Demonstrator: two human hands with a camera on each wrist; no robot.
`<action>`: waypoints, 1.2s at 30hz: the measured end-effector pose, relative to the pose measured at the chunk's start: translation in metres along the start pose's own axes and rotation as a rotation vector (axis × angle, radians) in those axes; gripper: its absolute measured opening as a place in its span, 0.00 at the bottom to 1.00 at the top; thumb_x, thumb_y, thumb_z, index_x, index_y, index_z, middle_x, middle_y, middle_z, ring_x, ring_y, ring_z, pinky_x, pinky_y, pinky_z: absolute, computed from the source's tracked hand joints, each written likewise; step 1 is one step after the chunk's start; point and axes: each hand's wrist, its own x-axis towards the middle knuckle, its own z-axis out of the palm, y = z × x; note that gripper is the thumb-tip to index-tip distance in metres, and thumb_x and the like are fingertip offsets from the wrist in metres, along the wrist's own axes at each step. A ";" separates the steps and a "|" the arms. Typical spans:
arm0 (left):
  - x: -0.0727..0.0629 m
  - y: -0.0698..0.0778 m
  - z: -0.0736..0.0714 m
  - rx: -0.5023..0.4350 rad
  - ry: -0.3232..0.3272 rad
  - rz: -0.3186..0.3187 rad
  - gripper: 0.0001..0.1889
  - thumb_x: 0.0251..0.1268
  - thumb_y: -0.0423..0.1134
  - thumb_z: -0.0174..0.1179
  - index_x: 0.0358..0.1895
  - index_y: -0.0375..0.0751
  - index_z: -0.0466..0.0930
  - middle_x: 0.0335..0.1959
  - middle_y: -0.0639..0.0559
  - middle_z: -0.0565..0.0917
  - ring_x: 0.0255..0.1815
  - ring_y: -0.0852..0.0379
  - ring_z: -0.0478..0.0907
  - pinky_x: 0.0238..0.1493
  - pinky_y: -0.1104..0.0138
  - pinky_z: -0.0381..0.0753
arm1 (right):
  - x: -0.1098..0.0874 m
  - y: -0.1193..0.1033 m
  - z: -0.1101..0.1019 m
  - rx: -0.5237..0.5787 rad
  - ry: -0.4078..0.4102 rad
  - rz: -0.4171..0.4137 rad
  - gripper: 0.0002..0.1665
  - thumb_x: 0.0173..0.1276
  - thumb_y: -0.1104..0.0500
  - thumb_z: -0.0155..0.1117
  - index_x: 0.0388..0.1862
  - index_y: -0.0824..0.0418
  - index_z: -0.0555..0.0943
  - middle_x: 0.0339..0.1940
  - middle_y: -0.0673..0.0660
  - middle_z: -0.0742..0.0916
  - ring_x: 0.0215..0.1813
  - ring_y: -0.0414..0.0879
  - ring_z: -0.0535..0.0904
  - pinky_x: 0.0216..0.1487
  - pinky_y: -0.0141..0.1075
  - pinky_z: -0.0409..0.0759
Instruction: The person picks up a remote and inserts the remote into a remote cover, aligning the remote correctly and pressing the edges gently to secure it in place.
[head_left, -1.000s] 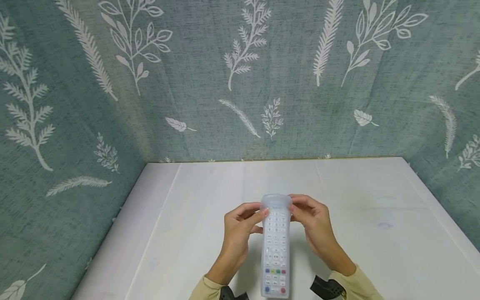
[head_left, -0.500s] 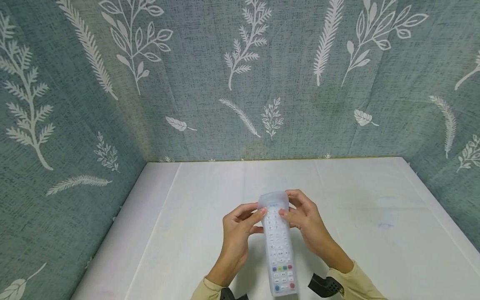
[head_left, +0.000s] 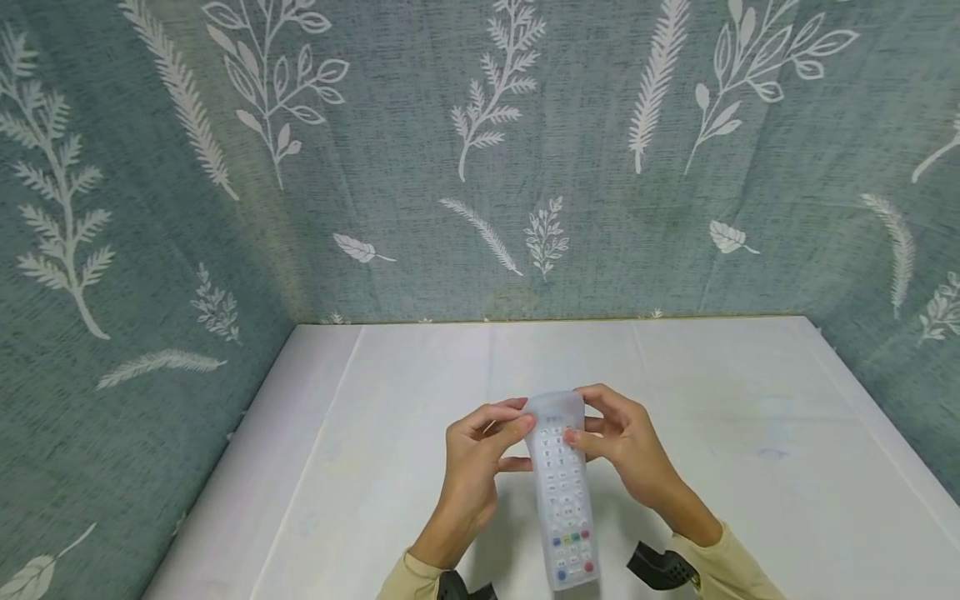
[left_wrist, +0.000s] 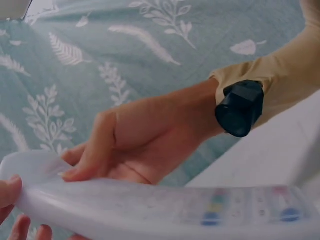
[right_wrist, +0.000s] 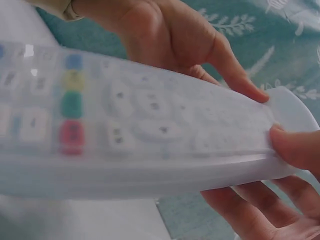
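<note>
A white remote control (head_left: 566,508) in a cloudy translucent sleeve (head_left: 551,402) is held up above the table, its far end between both hands. My left hand (head_left: 480,458) pinches the left edge near that end, thumb on the front. On the right edge my right hand (head_left: 622,437) grips it, its thumb lying over the upper buttons. In the left wrist view the sleeve (left_wrist: 100,205) bulges past the thumbs at one end. Coloured buttons (right_wrist: 72,102) show through the sleeve in the right wrist view. Some fingers are hidden behind the remote.
A white table (head_left: 390,400) lies beneath the hands. Green fabric (head_left: 480,233) with white leaf prints rises at its back and sides. A dark camera (head_left: 662,567) sits on the right wrist, another (head_left: 461,587) on the left.
The remote's near end has swung to the right, so it now tilts. The right thumb has moved from the edge onto the front, over the buttons. The left hand has barely moved.
</note>
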 end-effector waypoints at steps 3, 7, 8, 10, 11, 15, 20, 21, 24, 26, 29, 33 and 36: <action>0.002 0.002 0.004 0.019 -0.011 0.019 0.12 0.50 0.31 0.71 0.32 0.23 0.80 0.46 0.40 0.81 0.40 0.46 0.81 0.20 0.60 0.84 | -0.001 -0.001 -0.002 -0.023 -0.011 -0.008 0.19 0.62 0.71 0.62 0.52 0.71 0.74 0.46 0.57 0.81 0.42 0.53 0.83 0.30 0.44 0.85; 0.004 0.002 0.008 0.039 -0.027 0.039 0.12 0.50 0.31 0.71 0.30 0.24 0.79 0.45 0.40 0.81 0.38 0.48 0.81 0.18 0.63 0.83 | -0.002 -0.001 -0.002 -0.037 0.008 0.007 0.19 0.62 0.71 0.62 0.52 0.72 0.74 0.45 0.58 0.81 0.41 0.53 0.84 0.30 0.45 0.85; 0.005 0.002 0.009 0.040 -0.026 0.041 0.11 0.50 0.32 0.71 0.30 0.26 0.79 0.44 0.40 0.81 0.37 0.48 0.81 0.18 0.63 0.83 | -0.003 -0.001 -0.002 -0.034 0.013 0.010 0.19 0.62 0.71 0.62 0.52 0.72 0.74 0.45 0.58 0.81 0.41 0.53 0.84 0.29 0.45 0.85; 0.006 0.002 0.009 0.037 -0.029 0.051 0.11 0.51 0.32 0.70 0.30 0.28 0.79 0.44 0.40 0.81 0.36 0.48 0.81 0.18 0.63 0.82 | -0.003 0.000 -0.001 -0.007 0.017 -0.001 0.19 0.63 0.72 0.61 0.53 0.72 0.73 0.45 0.57 0.81 0.40 0.52 0.84 0.28 0.43 0.85; 0.006 0.002 0.009 0.030 -0.030 0.054 0.10 0.51 0.33 0.70 0.30 0.29 0.79 0.44 0.39 0.81 0.36 0.48 0.81 0.18 0.63 0.82 | -0.002 0.000 -0.001 0.010 0.020 -0.005 0.19 0.64 0.72 0.60 0.54 0.72 0.73 0.46 0.57 0.81 0.39 0.51 0.84 0.28 0.43 0.85; 0.007 0.004 0.009 0.018 -0.038 0.069 0.10 0.52 0.33 0.70 0.31 0.30 0.79 0.44 0.39 0.80 0.36 0.49 0.81 0.18 0.63 0.83 | -0.004 0.001 0.001 0.131 0.026 -0.022 0.16 0.70 0.70 0.52 0.55 0.66 0.73 0.48 0.56 0.80 0.41 0.47 0.81 0.29 0.38 0.83; 0.006 0.005 0.009 0.010 -0.037 0.073 0.10 0.53 0.32 0.69 0.32 0.30 0.79 0.44 0.39 0.80 0.35 0.50 0.81 0.19 0.62 0.83 | -0.006 0.003 -0.002 0.275 0.030 -0.043 0.19 0.74 0.70 0.43 0.56 0.61 0.77 0.55 0.53 0.80 0.46 0.45 0.78 0.36 0.36 0.83; 0.006 0.005 0.009 0.008 -0.035 0.073 0.09 0.53 0.32 0.69 0.32 0.30 0.79 0.44 0.39 0.80 0.35 0.50 0.81 0.19 0.62 0.83 | -0.006 0.004 -0.002 0.279 0.040 -0.051 0.19 0.74 0.70 0.44 0.56 0.61 0.78 0.54 0.52 0.81 0.46 0.45 0.78 0.37 0.36 0.83; 0.006 0.005 0.009 0.002 -0.031 0.066 0.09 0.52 0.32 0.70 0.31 0.31 0.79 0.43 0.40 0.81 0.36 0.50 0.81 0.19 0.63 0.83 | -0.006 0.004 -0.001 0.268 0.085 -0.078 0.19 0.71 0.72 0.48 0.51 0.59 0.81 0.48 0.52 0.82 0.44 0.44 0.79 0.37 0.36 0.83; 0.005 0.004 0.009 0.005 -0.032 0.057 0.09 0.52 0.32 0.70 0.31 0.32 0.79 0.42 0.40 0.81 0.36 0.50 0.81 0.19 0.63 0.83 | -0.005 0.004 0.000 0.258 0.113 -0.097 0.18 0.69 0.74 0.49 0.48 0.60 0.82 0.44 0.53 0.83 0.41 0.44 0.79 0.35 0.36 0.84; 0.004 0.002 0.009 0.012 -0.027 0.045 0.08 0.52 0.32 0.70 0.30 0.32 0.80 0.42 0.41 0.81 0.36 0.50 0.81 0.19 0.64 0.83 | -0.004 0.003 0.001 0.208 0.182 -0.099 0.14 0.67 0.75 0.53 0.43 0.63 0.82 0.39 0.54 0.84 0.37 0.44 0.80 0.31 0.36 0.84; 0.002 -0.002 0.009 0.008 -0.023 0.044 0.10 0.52 0.32 0.70 0.31 0.29 0.79 0.41 0.40 0.82 0.36 0.50 0.81 0.19 0.64 0.83 | -0.001 0.000 0.002 0.126 0.273 -0.067 0.07 0.64 0.74 0.58 0.37 0.67 0.81 0.33 0.55 0.84 0.32 0.45 0.80 0.27 0.38 0.84; 0.001 -0.002 0.009 -0.003 -0.025 0.045 0.10 0.52 0.31 0.70 0.32 0.28 0.79 0.42 0.40 0.81 0.36 0.50 0.81 0.18 0.64 0.83 | 0.001 -0.002 0.003 0.098 0.291 -0.064 0.05 0.63 0.74 0.59 0.35 0.69 0.80 0.31 0.54 0.84 0.29 0.45 0.79 0.24 0.36 0.82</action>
